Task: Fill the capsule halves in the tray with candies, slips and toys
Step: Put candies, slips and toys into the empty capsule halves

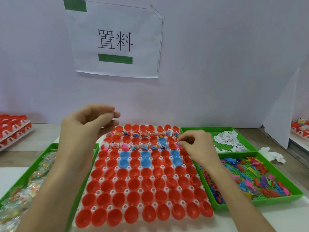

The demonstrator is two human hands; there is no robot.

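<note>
Your right hand pinches a small pink piece at the capsule tray's right edge, tight against green bins; your left hand, grip unclear, hovers far-left under the sign "置料".

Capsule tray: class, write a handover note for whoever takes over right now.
Left hand: raised over the tray, far left; fingers curled, contents unclear.
Right hand: pinches a small piece at the nearer filled row's right end.
Supplies: candies left, slips far right, toys near right.
Done: two far rows filled.
Left: nearer halves, empty.
</note>
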